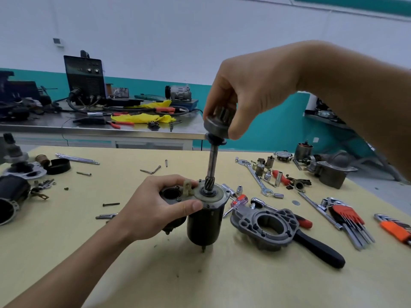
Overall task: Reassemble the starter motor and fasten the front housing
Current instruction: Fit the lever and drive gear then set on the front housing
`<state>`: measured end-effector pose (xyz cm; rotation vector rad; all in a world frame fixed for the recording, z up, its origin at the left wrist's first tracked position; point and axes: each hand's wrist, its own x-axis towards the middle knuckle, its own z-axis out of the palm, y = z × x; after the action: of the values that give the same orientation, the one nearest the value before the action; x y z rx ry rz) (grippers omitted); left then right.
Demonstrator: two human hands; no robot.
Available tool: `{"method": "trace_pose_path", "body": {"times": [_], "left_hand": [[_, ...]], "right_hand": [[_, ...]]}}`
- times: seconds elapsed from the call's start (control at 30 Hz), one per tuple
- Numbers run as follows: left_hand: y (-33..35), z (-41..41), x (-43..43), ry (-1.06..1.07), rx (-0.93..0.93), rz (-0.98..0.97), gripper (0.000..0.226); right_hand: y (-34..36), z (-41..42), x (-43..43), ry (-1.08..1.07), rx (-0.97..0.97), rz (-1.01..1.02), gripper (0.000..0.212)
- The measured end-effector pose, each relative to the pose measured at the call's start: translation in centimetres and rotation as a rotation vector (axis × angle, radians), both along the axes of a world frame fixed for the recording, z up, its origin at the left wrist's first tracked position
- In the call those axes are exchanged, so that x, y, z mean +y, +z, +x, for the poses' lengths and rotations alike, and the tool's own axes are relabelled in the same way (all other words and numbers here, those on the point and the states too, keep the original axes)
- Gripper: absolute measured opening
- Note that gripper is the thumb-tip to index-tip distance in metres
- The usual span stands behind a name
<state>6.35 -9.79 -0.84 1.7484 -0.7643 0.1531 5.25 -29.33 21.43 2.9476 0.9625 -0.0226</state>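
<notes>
From the head camera, the motor (pixel 204 221) stands upright on the yellow table (pixel 77 263), near the middle; a thin steel shaft (pixel 212 161) sticks straight up out of its top. The left hand (pixel 160 210) holds the motor at the top edge; its grip is closed round the flat plate there, thumb in front and fingers over the top, next to a small pale plastic lever (pixel 188 187). The right hand (pixel 251 94) is up high; its grip is curled tight round the gear (pixel 216 123), which sits at the very top of the shaft. The front cover (pixel 266 225) lies on the table just beside the motor on the right; it is not yet on.

The motor looks heavy and hard; it is tall and narrow, so I think it could tip; holding it near the top plate seems best. The gear is smooth metal and may be oily, so it could slip; its wide round part is the good place to hold. The shaft looks stiff and should not bend.

There is open table in front of the motor; the right side is crowded with a black-handled ratchet (pixel 320 247), a screwdriver (pixel 239 201) and hex keys (pixel 349 221); the far table edge is well apart from the motor.
</notes>
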Motion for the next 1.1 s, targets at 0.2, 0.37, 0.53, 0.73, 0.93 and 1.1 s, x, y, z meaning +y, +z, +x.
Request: {"method": "trace_pose_path", "body": {"times": [0.2,0.37,0.53,0.73,0.93,1.1], "left_hand": [[0.0,-0.1,-0.1,-0.018,0.028,-0.013,0.034],[0.1,0.0,0.0,0.022,-0.009,0.024,0.037],[0.1,-0.1,0.0,0.027,-0.019,0.040,0.038],[-0.2,0.1,0.0,0.066,-0.012,0.042,0.040],[-0.4,0.1,0.3,0.137,-0.036,0.072,0.068],[-0.5,0.2,0.4,0.118,0.012,0.052,0.080]], "right_hand": [[-0.9,0.7,0.1,-0.007,0.011,0.042,0.032],[-3.4,1.7,-1.2,-0.006,0.000,0.211,0.041],[-8.3,1.9,-2.0,-0.019,-0.019,0.261,0.068],[-16.4,2.1,-4.0,-0.041,0.303,1.036,0.068],[-23.8,1.4,-1.1,0.074,0.369,1.369,0.071],[-24.6,1.2,-0.7,0.150,0.359,1.473,0.068]]}}
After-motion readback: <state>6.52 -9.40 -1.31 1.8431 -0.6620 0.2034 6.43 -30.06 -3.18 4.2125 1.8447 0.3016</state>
